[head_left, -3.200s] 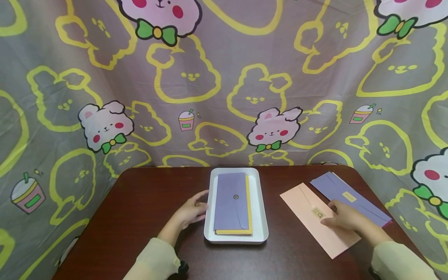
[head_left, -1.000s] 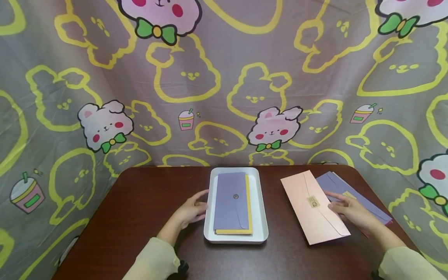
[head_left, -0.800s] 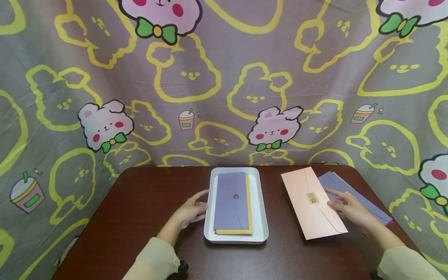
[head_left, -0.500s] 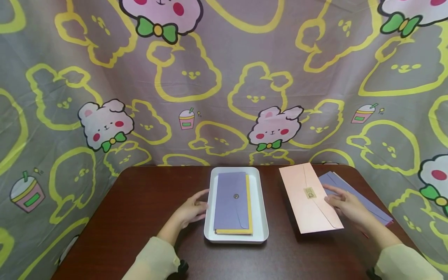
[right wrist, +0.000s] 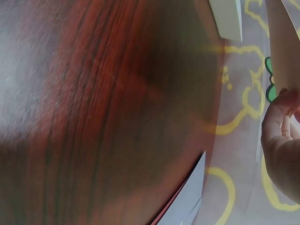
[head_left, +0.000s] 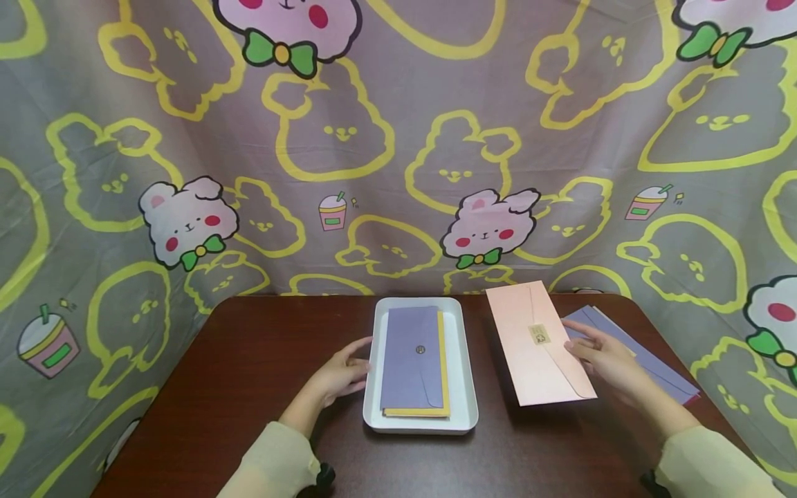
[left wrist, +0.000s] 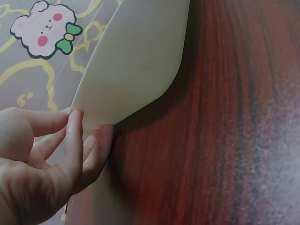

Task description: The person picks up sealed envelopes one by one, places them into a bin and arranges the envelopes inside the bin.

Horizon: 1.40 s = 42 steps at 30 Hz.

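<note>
A pale pink envelope with a gold label is off the table, tilted, to the right of the white tray. At its right edge my right hand pinches it, thumb on the label side; in the right wrist view the hand is partly cut off. My left hand holds the tray's left rim with its fingertips, as the left wrist view shows along the tray's outer wall. Inside the tray lies a purple envelope with a round seal, on top of a yellow envelope.
At the table's right side lies a stack with a purple envelope on top, partly hidden behind the right hand. The dark brown table is backed by a patterned curtain.
The right hand has lifted the pale pink envelope off the table and carried it up and left, towards the tray. Left hand and tray have stayed put.
</note>
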{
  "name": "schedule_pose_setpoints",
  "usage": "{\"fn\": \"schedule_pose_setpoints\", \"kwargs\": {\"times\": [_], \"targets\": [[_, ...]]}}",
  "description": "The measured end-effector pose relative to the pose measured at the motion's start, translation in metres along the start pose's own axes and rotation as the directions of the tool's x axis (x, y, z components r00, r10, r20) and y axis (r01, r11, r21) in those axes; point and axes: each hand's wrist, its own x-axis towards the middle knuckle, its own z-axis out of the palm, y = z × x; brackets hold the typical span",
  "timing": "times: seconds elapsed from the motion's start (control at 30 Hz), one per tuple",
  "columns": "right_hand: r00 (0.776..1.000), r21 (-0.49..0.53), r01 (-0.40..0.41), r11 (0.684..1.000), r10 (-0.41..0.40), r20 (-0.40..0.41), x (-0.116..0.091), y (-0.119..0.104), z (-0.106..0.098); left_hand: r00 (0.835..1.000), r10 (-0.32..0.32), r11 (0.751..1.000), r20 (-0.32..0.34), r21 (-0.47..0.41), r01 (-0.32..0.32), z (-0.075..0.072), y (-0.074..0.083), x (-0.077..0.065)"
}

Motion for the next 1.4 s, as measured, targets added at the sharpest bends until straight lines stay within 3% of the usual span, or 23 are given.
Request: {"fn": "schedule_pose_setpoints", "kwargs": {"times": [0.23,0.5,1.1,1.4], "targets": [[0.999,0.091,0.043,0.995,-0.046,0.025,0.005,-0.003,0.009,1.000,-0.001,1.000,-0.010,0.014,0.001,0.001,0.000,0.000],[0.998,0.198,0.031,0.980,-0.043,0.055,0.009,-0.014,0.025,1.000,-0.008,1.000,-0.014,0.014,0.008,0.001,0.001,-0.001],[0.998,0.244,0.027,0.969,-0.040,0.048,0.017,-0.026,0.058,1.000,-0.005,1.000,-0.014,0.014,0.005,0.001,0.001,-0.002],[0.999,0.232,-0.026,0.972,0.018,0.038,0.022,-0.027,0.075,1.000,-0.001,1.000,-0.005,0.006,0.001,0.001,0.002,-0.003]]}}
